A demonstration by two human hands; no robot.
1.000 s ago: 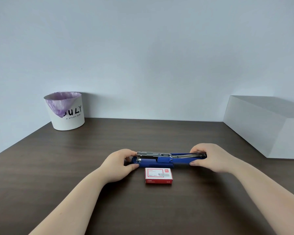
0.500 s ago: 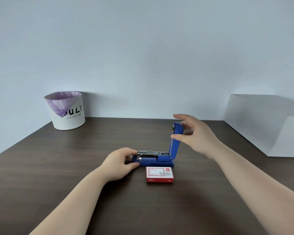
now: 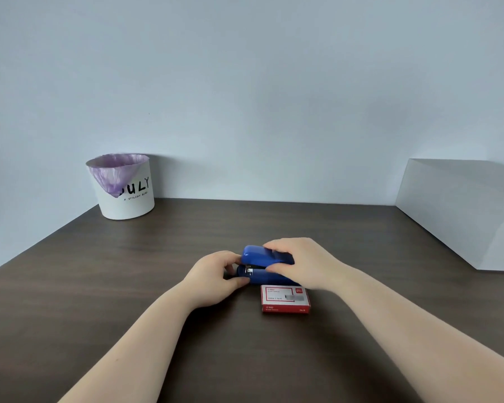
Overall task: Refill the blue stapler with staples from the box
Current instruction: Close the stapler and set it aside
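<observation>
While the left hand (image 3: pixel 216 276) is pinching the front end of the blue plastic stapler (image 3: pixel 264 267) between thumb and curled fingers, the right hand (image 3: pixel 300 261) is pressing down over its top cover, fingers wrapped across the rear half. A second ago that cover was lying folded flat out to the right, with the metal staple channel exposed; half a second ago it was standing upright on its hinge; now it is nearly shut over the base, with only a narrow gap showing at the nose, where a bit of silver metal is peeking out. The stapler is sitting on the dark wooden table (image 3: pixel 128 286), just behind the small red cardboard staple box (image 3: pixel 285 298), which is lying flat and looks closed. Judging from this, the closing is finishing the reload, though whether a strip is actually seated inside is hidden. A white paper bin lined with a purple bag (image 3: pixel 122 187) is standing well apart at the far left corner, and a white box (image 3: pixel 460 210) is occupying the far right.
</observation>
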